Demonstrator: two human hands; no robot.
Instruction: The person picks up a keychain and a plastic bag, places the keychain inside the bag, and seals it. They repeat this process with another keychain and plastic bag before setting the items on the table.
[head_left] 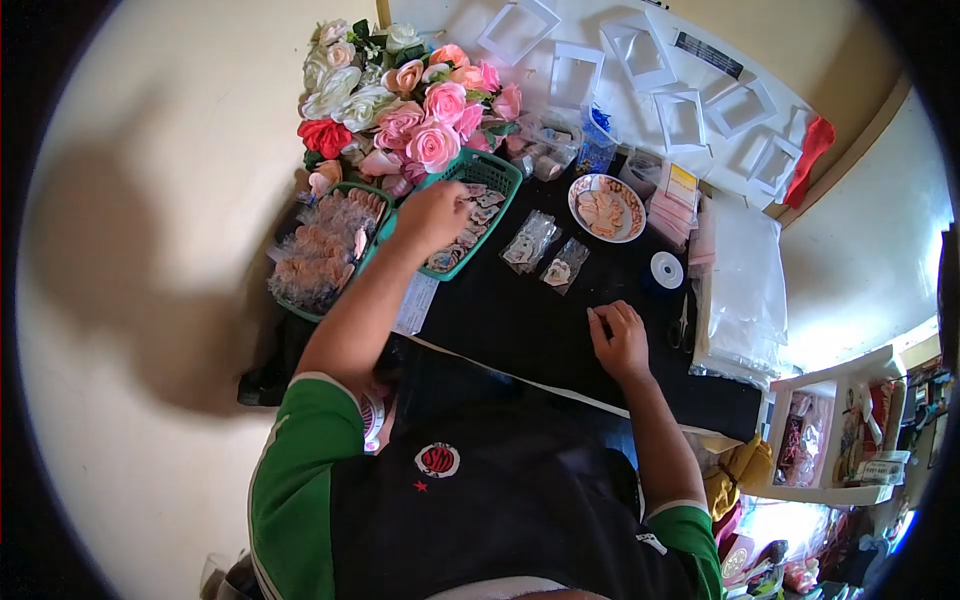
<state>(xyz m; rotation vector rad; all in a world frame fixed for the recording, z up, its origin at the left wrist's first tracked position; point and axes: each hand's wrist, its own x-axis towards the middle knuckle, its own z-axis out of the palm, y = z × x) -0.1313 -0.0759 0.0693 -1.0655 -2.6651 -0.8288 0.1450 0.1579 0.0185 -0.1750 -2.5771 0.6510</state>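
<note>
My left hand (436,216) reaches over the green basket (510,180), which holds small flat packets (482,215). Its fingers are bent together at the packets, and what they hold, if anything, is too small to tell. My right hand (622,340) lies on the black tabletop (520,320), its fingers curled together with nothing visible in them. Between the hands lie two clear packets with pale pieces, one (530,242) farther left and one (566,266) nearer my right hand. A patterned bowl (637,213) of peach-coloured pieces stands beyond them.
Artificial flowers (400,110) stand behind the baskets. A second basket (325,250) of wrapped pieces is at the left. At the right are a white spool (667,270), scissors (684,325) and plastic bags (742,290). White frames (575,75) lie at the back.
</note>
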